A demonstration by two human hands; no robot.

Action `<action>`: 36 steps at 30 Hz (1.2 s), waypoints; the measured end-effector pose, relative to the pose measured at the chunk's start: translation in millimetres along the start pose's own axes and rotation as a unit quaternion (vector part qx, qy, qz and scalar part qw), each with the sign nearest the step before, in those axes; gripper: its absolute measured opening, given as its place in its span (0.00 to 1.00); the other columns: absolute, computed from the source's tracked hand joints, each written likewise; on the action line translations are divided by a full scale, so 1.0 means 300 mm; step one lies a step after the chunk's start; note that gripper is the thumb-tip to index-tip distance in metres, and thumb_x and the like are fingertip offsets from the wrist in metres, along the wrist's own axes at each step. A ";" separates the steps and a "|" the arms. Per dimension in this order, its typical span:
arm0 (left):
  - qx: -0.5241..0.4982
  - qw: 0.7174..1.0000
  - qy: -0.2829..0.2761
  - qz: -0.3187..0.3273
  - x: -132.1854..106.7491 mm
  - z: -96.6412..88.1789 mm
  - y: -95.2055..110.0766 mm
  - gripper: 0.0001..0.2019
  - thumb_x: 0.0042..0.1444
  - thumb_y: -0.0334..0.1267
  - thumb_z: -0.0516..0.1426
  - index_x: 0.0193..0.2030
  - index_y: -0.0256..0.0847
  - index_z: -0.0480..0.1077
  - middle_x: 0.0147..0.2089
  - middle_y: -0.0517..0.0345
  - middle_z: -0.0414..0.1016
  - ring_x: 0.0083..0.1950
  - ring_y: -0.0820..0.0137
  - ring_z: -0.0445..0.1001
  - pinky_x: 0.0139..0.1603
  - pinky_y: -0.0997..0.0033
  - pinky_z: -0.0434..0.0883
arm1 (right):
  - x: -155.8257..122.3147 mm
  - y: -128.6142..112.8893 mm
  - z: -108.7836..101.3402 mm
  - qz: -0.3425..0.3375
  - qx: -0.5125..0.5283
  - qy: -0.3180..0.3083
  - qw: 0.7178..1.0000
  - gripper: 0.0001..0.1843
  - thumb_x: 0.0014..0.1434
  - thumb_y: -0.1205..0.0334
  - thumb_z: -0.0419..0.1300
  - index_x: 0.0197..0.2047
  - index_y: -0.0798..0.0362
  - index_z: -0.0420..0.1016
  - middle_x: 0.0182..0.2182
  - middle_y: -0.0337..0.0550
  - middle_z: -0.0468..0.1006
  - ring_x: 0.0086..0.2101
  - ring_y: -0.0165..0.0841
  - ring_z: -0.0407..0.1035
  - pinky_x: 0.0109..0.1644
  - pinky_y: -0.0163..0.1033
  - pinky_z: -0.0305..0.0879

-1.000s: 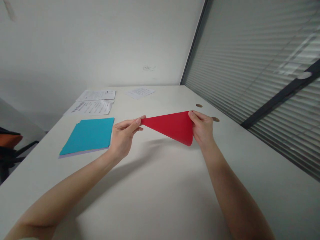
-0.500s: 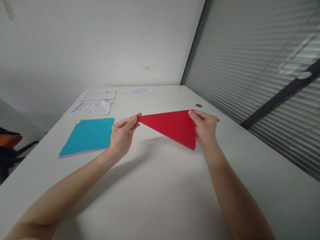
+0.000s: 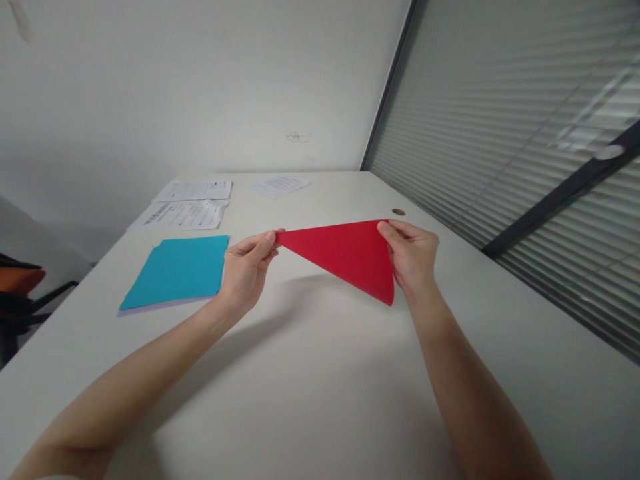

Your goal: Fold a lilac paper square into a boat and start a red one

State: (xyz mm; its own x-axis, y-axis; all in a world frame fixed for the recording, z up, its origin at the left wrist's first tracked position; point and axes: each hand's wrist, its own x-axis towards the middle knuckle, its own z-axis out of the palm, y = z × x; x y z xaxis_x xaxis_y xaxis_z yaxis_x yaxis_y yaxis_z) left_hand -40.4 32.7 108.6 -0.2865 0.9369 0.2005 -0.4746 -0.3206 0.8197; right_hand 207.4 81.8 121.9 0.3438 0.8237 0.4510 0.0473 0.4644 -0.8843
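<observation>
A red sheet of paper (image 3: pixel 347 257), curled into a cone or triangle shape, hangs above the white table between my hands. Its narrow tip points left, pinched between the thumb and fingers of my left hand (image 3: pixel 247 267). At the wide end, my right hand (image 3: pixel 413 253) grips the upper corner, thumb on the near face. The lower right edge of the sheet droops and bends round. Whether the paper is folded or only rolled, I cannot tell. My right hand's fingers are partly hidden behind it.
Left of my left hand lies a stack of blue paper (image 3: pixel 177 270) with other sheets beneath. Printed sheets (image 3: pixel 183 215) rest farther back, and another printed page (image 3: pixel 280 185) is near the wall. A blind-covered glass partition (image 3: pixel 500 133) borders the white table (image 3: pixel 310 393) on the right.
The paper's drooping lower right edge has shifted slightly down and right. My right hand has moved a touch to the right; both hands keep their hold.
</observation>
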 end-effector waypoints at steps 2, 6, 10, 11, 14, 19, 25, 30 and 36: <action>0.005 1.000 0.004 0.000 -0.001 0.000 0.000 0.06 0.43 0.40 0.70 0.27 0.43 0.79 0.37 0.55 0.82 0.37 0.72 0.77 0.38 0.72 0.70 | 0.002 0.005 0.000 0.003 0.004 -0.001 1.000 0.13 0.42 0.54 0.73 0.31 0.50 0.84 0.26 0.38 0.82 0.26 0.33 0.74 0.32 0.41 0.73; 0.002 1.000 0.004 -0.001 0.000 -0.001 0.000 0.07 0.42 0.40 0.70 0.27 0.43 0.79 0.37 0.55 0.82 0.38 0.71 0.77 0.39 0.72 0.71 | 0.004 0.009 0.003 0.009 0.020 -0.006 1.000 0.13 0.41 0.55 0.73 0.31 0.50 0.84 0.26 0.38 0.82 0.26 0.33 0.74 0.33 0.41 0.73; 0.002 1.000 0.002 -0.006 0.002 -0.001 0.000 0.07 0.42 0.40 0.70 0.27 0.42 0.79 0.37 0.54 0.82 0.37 0.72 0.77 0.39 0.73 0.71 | 0.005 0.013 0.003 0.016 0.034 -0.019 0.999 0.13 0.41 0.55 0.74 0.31 0.50 0.84 0.25 0.38 0.82 0.25 0.32 0.74 0.32 0.40 0.73; 0.001 1.000 0.001 -0.006 0.002 -0.001 0.000 0.07 0.43 0.40 0.70 0.27 0.42 0.79 0.37 0.55 0.82 0.37 0.73 0.77 0.39 0.73 0.71 | 0.005 0.014 0.002 0.018 0.035 -0.022 0.999 0.13 0.41 0.55 0.74 0.31 0.50 0.84 0.25 0.38 0.82 0.25 0.32 0.74 0.32 0.40 0.73; -0.001 1.000 -0.002 -0.004 0.003 -0.001 0.000 0.07 0.43 0.40 0.70 0.27 0.42 0.79 0.36 0.55 0.82 0.36 0.73 0.77 0.38 0.73 0.71 | 0.006 0.019 0.001 0.024 0.035 -0.025 0.999 0.14 0.41 0.54 0.74 0.31 0.51 0.83 0.25 0.39 0.82 0.26 0.33 0.74 0.32 0.41 0.73; 0.004 1.000 0.002 -0.010 0.005 -0.006 -0.004 0.07 0.43 0.40 0.69 0.28 0.43 0.80 0.38 0.54 0.82 0.37 0.73 0.77 0.39 0.73 0.71 | 0.008 0.021 0.001 0.025 0.027 -0.024 0.999 0.14 0.41 0.54 0.73 0.32 0.50 0.83 0.23 0.37 0.80 0.24 0.33 0.73 0.31 0.40 0.72; 0.004 1.000 0.002 -0.009 0.005 -0.004 -0.004 0.07 0.43 0.41 0.70 0.28 0.42 0.79 0.37 0.54 0.82 0.38 0.72 0.77 0.39 0.72 0.71 | 0.009 0.026 -0.002 0.016 0.021 -0.028 0.999 0.12 0.44 0.54 0.72 0.33 0.49 0.84 0.22 0.35 0.79 0.23 0.30 0.71 0.29 0.38 0.70; 0.009 1.000 0.005 -0.008 0.003 -0.001 -0.003 0.07 0.43 0.41 0.70 0.27 0.43 0.79 0.37 0.54 0.82 0.38 0.71 0.77 0.40 0.72 0.71 | 0.008 0.030 -0.004 0.009 0.008 -0.022 1.000 0.13 0.45 0.52 0.72 0.34 0.49 0.84 0.24 0.37 0.81 0.25 0.32 0.73 0.30 0.39 0.71; -0.001 1.000 -0.001 -0.006 0.002 -0.002 -0.002 0.07 0.42 0.40 0.70 0.27 0.42 0.79 0.37 0.55 0.82 0.37 0.73 0.76 0.39 0.73 0.70 | 0.007 0.027 -0.004 0.003 0.004 -0.016 1.000 0.12 0.46 0.53 0.71 0.34 0.49 0.84 0.24 0.36 0.80 0.25 0.31 0.72 0.30 0.39 0.70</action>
State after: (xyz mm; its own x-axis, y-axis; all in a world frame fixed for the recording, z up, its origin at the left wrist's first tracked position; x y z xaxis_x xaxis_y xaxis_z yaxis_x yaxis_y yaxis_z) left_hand -40.9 33.2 107.8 -0.2780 0.9412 0.1919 -0.4790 -0.3090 0.8216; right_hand 209.7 86.9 115.6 0.3142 0.8364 0.4492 0.0374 0.4619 -0.8862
